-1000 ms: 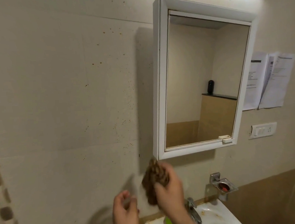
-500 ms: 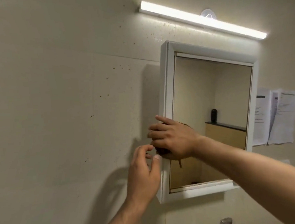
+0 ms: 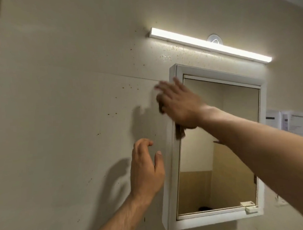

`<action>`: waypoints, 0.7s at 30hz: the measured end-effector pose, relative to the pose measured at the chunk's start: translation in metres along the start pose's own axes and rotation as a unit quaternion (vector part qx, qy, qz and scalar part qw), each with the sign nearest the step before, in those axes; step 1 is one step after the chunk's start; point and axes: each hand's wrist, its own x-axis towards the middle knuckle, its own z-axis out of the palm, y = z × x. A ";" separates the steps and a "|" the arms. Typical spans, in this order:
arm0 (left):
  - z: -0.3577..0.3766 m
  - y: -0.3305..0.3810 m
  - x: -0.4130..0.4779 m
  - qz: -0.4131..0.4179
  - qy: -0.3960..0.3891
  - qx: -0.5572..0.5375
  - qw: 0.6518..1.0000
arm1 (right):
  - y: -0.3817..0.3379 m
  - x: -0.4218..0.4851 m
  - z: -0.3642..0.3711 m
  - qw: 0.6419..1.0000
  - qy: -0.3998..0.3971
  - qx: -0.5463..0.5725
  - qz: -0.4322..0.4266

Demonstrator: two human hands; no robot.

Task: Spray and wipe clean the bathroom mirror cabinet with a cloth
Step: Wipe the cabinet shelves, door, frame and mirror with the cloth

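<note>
On cabinet top-left edge, R hand presses cloth, grip flat; L hand grip loose, empty.

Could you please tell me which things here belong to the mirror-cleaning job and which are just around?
In use: cabinet; cloth, pressed against its frame by the right hand; left hand, empty, beside the frame.
Just around: light above the cabinet; papers on the wall.

Glossy white plastic-looking cabinet frame, reflective glass mirror, rough brown cloth, smooth speckled wall tiles
</note>
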 end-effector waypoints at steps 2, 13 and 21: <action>-0.001 0.003 0.003 -0.003 0.006 0.000 1.000 | 0.002 0.014 -0.006 0.984 0.062 0.042 0.159; 0.005 0.025 0.054 0.081 -0.023 0.053 0.995 | 0.030 0.027 0.000 0.983 0.088 0.060 0.149; -0.006 0.069 0.127 0.182 0.007 0.119 0.976 | 0.015 0.016 0.023 0.905 0.188 0.272 0.268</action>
